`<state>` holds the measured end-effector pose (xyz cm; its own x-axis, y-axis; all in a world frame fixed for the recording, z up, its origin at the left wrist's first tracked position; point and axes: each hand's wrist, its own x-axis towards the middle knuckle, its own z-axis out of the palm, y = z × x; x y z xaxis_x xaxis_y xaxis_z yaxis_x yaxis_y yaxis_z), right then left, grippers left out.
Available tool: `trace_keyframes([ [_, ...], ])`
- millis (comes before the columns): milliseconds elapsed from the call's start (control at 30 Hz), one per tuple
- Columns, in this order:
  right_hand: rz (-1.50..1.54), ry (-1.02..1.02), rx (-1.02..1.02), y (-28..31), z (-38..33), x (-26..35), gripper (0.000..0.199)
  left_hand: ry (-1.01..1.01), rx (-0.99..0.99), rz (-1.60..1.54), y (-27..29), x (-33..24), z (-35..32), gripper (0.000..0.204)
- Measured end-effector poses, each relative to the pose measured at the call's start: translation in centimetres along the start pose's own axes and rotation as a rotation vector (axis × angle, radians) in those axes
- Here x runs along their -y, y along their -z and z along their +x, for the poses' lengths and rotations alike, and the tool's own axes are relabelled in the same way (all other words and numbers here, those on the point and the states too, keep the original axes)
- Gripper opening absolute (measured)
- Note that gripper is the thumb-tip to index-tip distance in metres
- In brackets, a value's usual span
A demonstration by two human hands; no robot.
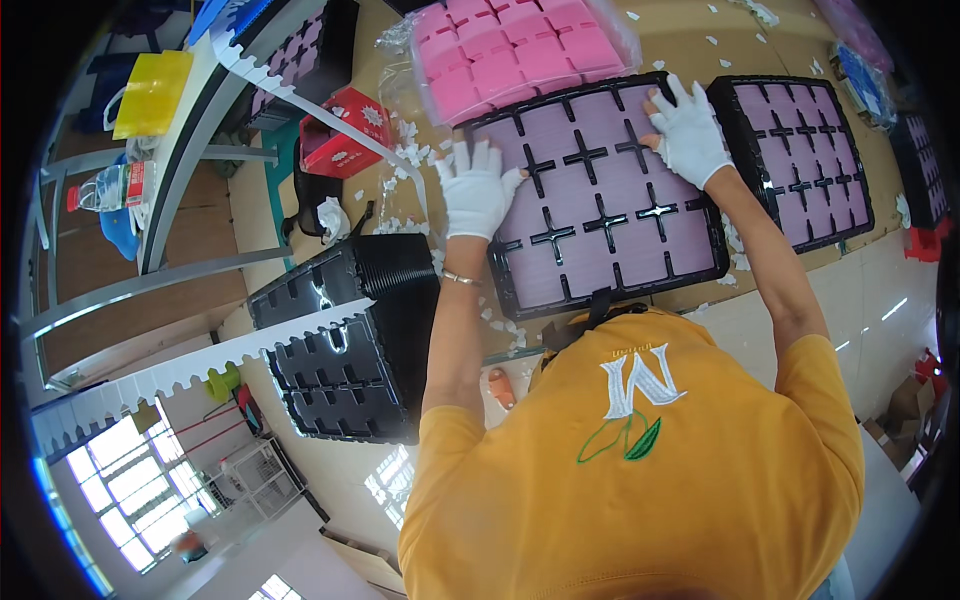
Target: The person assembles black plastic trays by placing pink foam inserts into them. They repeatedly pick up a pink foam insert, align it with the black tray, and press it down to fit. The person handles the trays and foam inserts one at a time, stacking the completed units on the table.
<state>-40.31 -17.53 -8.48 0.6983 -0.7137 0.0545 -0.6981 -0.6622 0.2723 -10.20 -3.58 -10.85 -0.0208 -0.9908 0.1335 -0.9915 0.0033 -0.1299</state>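
Note:
In front of me lies a black plastic tray point(585, 157) with cross-shaped dividers, its compartments filled with lilac foam-like pieces point(570, 265). My left hand point(474, 192), in a white glove that leaves fingertips bare, is spread at the tray's left edge. At the far right corner, my right hand point(690, 140) wears a matching glove, its fingers apart over the rim and the lilac surface. Neither hand holds anything. Just beyond the tray, pink foam pieces point(520, 50) lie in a clear plastic bag. A second filled black tray point(800, 185) sits to the right.
Stacked black trays point(340, 375) stand at my left. A red box point(345, 135) and white scraps point(405, 135) lie on the brown table point(680, 45). A metal frame point(165, 270) rises at left, near a plastic bottle point(110, 188). Another tray point(925, 165) is far right.

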Motion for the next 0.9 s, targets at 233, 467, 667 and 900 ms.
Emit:
trace_keyframes([
  [233,0.047,-0.012,-0.096,-1.6,0.0,-2.2,0.05,0.037,-0.023,0.068,-0.6,-0.6,1.6,0.051],
  [467,0.027,0.3,-0.075,3.9,-0.5,-0.9,0.035,0.01,-0.102,0.094,-0.2,-1.0,-0.8,0.051],
  [667,0.031,0.024,-0.285,4.7,-6.0,-2.6,0.027,-0.014,-0.093,0.014,3.0,-0.4,-4.1,0.04],
  [900,0.3,0.212,0.02,2.7,-18.3,3.8,0.056,-0.164,0.035,-0.209,3.6,-5.3,-17.0,0.054],
])
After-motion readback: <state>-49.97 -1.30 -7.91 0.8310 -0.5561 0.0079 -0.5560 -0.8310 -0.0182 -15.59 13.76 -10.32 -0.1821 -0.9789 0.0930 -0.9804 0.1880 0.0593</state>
